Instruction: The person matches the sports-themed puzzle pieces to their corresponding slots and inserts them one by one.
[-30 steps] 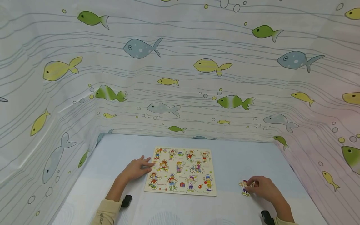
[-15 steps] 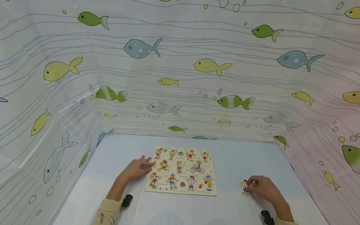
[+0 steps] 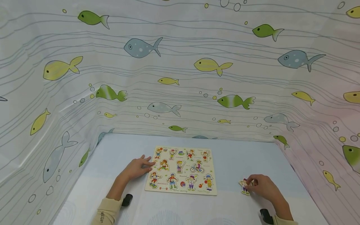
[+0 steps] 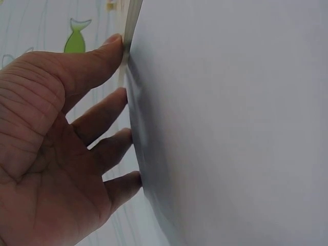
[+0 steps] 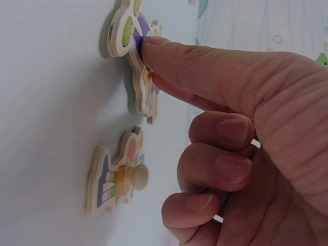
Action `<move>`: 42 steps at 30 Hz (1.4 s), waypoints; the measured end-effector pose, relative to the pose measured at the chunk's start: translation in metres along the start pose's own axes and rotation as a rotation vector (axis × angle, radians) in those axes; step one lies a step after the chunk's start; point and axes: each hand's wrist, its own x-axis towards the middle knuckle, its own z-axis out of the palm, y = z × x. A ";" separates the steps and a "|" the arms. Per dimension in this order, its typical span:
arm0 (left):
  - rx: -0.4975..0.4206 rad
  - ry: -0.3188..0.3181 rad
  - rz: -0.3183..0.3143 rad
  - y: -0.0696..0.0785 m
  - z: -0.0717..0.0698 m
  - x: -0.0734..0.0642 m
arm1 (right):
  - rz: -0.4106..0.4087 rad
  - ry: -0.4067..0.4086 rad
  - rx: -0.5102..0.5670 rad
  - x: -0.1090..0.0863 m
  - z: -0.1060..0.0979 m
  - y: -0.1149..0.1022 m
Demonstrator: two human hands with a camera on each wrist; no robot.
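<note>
A wooden puzzle board [image 3: 171,170] with several sports-figure pieces in it lies on the table. Against its left edge rests my left hand [image 3: 136,168], fingers spread; the left wrist view shows the thumb beside the board's edge [image 4: 132,20] and the other fingertips on the table. To the board's right, my right hand [image 3: 265,188] pinches a figure-shaped puzzle piece [image 3: 244,188] with purple trousers and green shoes. The right wrist view shows thumb and finger on this piece [image 5: 123,38], tilted at the table. A second, knobbed puzzle piece [image 5: 115,179] lies beneath the curled fingers.
A pale blue-white cloth [image 3: 230,209] covers the table. Fish-patterned sheets [image 3: 185,87] hang at the back and both sides. Black wrist cameras [image 3: 127,200] sit at both cuffs.
</note>
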 end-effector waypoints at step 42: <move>0.004 -0.001 -0.018 0.004 -0.002 -0.001 | -0.247 0.001 0.012 0.043 0.027 -0.106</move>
